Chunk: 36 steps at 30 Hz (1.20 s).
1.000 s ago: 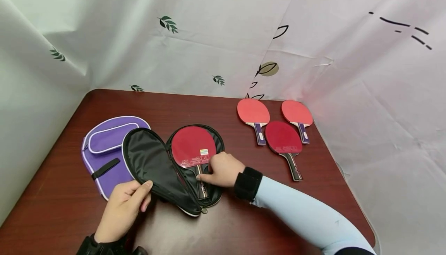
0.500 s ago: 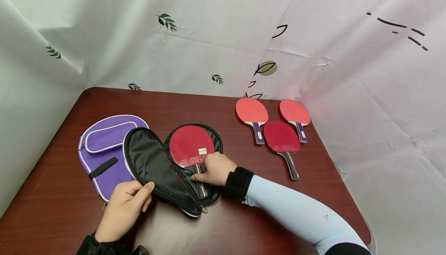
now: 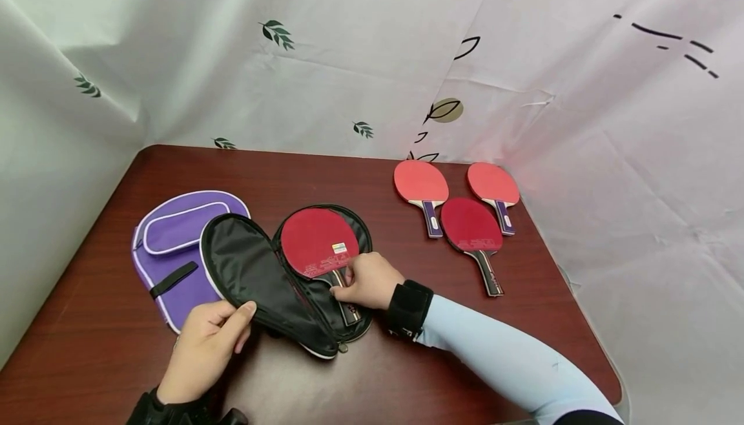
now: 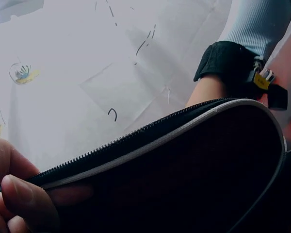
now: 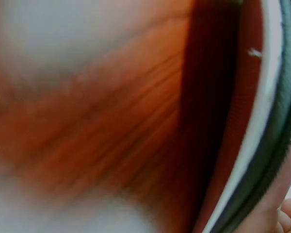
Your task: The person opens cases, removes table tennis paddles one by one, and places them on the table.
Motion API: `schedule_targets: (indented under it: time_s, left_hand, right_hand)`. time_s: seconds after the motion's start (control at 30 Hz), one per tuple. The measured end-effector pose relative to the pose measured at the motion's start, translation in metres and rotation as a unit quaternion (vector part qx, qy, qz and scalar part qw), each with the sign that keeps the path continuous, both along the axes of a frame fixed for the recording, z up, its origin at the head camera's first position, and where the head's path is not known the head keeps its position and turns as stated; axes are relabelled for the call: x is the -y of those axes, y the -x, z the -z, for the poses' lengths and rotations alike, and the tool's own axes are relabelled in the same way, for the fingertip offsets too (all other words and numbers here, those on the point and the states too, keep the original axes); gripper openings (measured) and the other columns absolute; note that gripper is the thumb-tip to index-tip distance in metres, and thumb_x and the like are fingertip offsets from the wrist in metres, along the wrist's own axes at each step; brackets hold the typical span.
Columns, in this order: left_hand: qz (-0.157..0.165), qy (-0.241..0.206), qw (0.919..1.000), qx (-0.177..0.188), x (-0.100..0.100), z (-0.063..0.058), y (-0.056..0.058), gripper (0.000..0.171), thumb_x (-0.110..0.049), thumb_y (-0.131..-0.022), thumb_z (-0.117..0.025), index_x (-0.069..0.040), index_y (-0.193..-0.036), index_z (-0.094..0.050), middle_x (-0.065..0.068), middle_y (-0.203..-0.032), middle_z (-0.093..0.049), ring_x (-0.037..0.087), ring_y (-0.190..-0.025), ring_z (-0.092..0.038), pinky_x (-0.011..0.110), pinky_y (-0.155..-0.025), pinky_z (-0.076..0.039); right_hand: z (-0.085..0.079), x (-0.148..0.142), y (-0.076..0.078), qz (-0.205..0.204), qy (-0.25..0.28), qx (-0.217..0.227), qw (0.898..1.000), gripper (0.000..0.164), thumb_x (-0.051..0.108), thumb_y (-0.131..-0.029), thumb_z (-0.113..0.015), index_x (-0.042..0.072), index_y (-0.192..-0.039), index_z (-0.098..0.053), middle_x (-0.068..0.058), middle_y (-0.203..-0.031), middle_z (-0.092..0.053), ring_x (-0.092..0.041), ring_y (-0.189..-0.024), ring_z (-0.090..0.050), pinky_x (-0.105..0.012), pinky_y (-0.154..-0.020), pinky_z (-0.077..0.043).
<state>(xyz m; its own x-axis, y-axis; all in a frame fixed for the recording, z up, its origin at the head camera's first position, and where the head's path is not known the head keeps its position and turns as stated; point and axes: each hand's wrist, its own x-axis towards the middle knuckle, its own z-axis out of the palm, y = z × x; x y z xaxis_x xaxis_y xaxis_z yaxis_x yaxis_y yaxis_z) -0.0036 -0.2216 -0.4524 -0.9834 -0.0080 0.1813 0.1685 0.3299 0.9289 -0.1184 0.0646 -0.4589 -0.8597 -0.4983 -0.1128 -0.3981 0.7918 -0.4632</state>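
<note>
A black zippered table tennis bat case (image 3: 256, 273) lies unzipped, its cover folded out to the left over part of a purple case (image 3: 186, 221). My left hand (image 3: 205, 344) pinches the edge of that cover between thumb and fingers. In the left wrist view, the thumb (image 4: 26, 196) lies against the white-piped zip edge (image 4: 150, 153). Inside the other half lies a red table tennis bat (image 3: 318, 241) with a small sticker. My right hand (image 3: 372, 281) holds this bat's handle, partly hiding it. In the right wrist view, fingers (image 5: 281, 194) show beside the case's rim (image 5: 266, 121).
Three more red bats lie at the back right: one with a purple handle (image 3: 421, 183), another like it (image 3: 494, 186), and a darker one (image 3: 472, 226) in front. The brown table (image 3: 87, 321) meets a white curtain (image 3: 325, 57) behind.
The handle end of the bat in the case has swung to the right, and my right hand has shifted slightly right with it. My left hand stays on the cover's edge.
</note>
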Motion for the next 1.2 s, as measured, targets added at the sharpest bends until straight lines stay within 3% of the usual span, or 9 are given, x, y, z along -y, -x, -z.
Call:
schedule_targets:
  time_s: [0.43, 0.7, 1.0, 1.2]
  left_hand:
    - [-0.022, 0.022, 0.9993, 0.022, 0.014, -0.007, 0.003, 0.059, -0.01, -0.11, -0.066, -0.017, -0.055, -0.047, -0.006, -0.048, -0.043, 0.012, -0.043, -0.034, 0.025, -0.043, -0.029]
    - [-0.032, 0.043, 0.9985, 0.011, 0.02, -0.006, 0.004, 0.057, -0.007, -0.109, -0.067, -0.018, -0.056, -0.047, -0.008, -0.048, -0.044, 0.011, -0.043, -0.035, 0.024, -0.043, -0.029]
    - [-0.078, 0.073, 0.994, 0.023, 0.036, -0.007, 0.002, 0.056, -0.008, -0.108, -0.068, -0.017, -0.056, -0.048, -0.008, -0.048, -0.042, 0.011, -0.043, -0.036, 0.024, -0.043, -0.028]
    - [-0.087, 0.073, 0.9932, 0.025, 0.039, -0.011, 0.0, 0.055, -0.007, -0.108, -0.068, -0.016, -0.057, -0.048, -0.008, -0.049, -0.043, 0.01, -0.044, -0.037, 0.025, -0.042, -0.028]
  right_hand:
    - [-0.022, -0.045, -0.006, 0.063, 0.062, -0.004, 0.996, 0.037, 0.032, -0.094, -0.087, 0.018, -0.072, -0.06, 0.01, -0.057, -0.052, -0.006, -0.055, -0.052, -0.028, -0.059, -0.043]
    - [-0.019, -0.071, -0.003, 0.098, 0.055, -0.012, 0.994, 0.036, 0.032, -0.093, -0.088, 0.017, -0.075, -0.061, 0.009, -0.058, -0.053, -0.007, -0.055, -0.052, -0.029, -0.058, -0.044]
    - [-0.011, -0.093, 0.001, 0.128, 0.045, -0.01, 0.991, 0.037, 0.033, -0.094, -0.087, 0.016, -0.075, -0.061, 0.006, -0.058, -0.051, -0.01, -0.055, -0.049, -0.031, -0.058, -0.041]
    - [-0.005, -0.105, 0.005, 0.146, 0.023, -0.002, 0.989, 0.038, 0.035, -0.093, -0.088, 0.017, -0.074, -0.061, 0.006, -0.057, -0.05, -0.011, -0.057, -0.05, -0.032, -0.058, -0.04]
